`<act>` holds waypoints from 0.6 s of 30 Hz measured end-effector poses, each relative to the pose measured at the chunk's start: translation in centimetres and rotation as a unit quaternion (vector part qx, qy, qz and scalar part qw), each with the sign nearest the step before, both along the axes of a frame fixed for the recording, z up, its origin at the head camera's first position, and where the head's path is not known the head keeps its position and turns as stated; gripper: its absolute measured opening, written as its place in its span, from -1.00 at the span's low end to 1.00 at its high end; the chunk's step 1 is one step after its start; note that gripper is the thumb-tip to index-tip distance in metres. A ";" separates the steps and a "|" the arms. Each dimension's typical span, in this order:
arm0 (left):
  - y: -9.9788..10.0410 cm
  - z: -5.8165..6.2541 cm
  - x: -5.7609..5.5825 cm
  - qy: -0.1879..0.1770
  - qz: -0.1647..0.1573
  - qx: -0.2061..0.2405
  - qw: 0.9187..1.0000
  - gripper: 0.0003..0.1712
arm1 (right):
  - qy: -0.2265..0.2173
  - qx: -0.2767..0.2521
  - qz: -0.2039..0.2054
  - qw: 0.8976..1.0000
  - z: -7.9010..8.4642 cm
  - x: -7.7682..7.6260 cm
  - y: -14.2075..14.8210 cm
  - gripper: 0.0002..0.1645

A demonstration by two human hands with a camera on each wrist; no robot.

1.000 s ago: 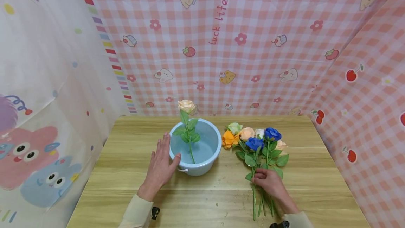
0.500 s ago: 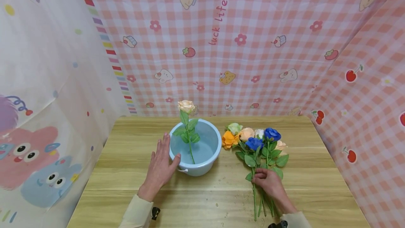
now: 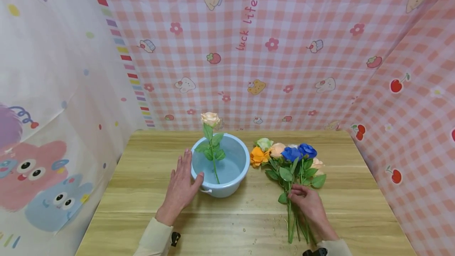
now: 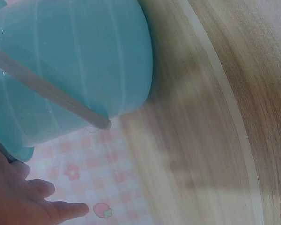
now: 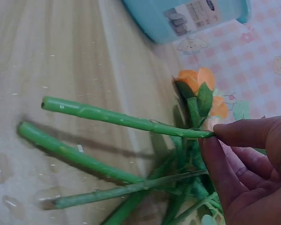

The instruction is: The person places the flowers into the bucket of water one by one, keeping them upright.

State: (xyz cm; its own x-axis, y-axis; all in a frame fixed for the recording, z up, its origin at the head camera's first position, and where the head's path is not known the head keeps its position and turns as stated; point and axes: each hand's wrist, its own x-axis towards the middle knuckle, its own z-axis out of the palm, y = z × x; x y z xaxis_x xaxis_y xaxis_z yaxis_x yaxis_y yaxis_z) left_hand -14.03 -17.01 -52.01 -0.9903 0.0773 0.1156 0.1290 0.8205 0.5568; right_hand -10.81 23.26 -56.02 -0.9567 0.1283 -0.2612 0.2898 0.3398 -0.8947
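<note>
A light blue bucket (image 3: 232,185) stands upright on the table, and one cream rose (image 3: 210,119) leans in it with its stem inside. My left hand (image 3: 179,187), fingers straight, rests against the bucket's left rim. To the right lies a bunch of artificial roses. My right hand (image 3: 309,204) pinches the stem of a blue rose (image 3: 291,154) between thumb and fingers. In the right wrist view that stem (image 5: 103,114) is raised a little above the other stems (image 5: 75,157).
Beside the held rose lie an orange rose (image 3: 259,156), a pale green one (image 3: 264,144), a peach one (image 3: 277,150) and another blue one (image 3: 307,151). Water drops (image 3: 244,230) dot the wooden table (image 3: 142,192). A pink checked cloth (image 3: 227,70) hangs behind.
My right hand has shifted slightly up and right with the blue rose's stem, and its bloom now overlaps the white rose behind. The left hand stays at the bucket.
</note>
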 end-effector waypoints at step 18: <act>0.0 0.2 0.1 -0.002 0.003 -0.014 1.000 -0.03 | 0.018 -0.007 -0.013 1.000 2.4 -0.3 -0.2 -0.43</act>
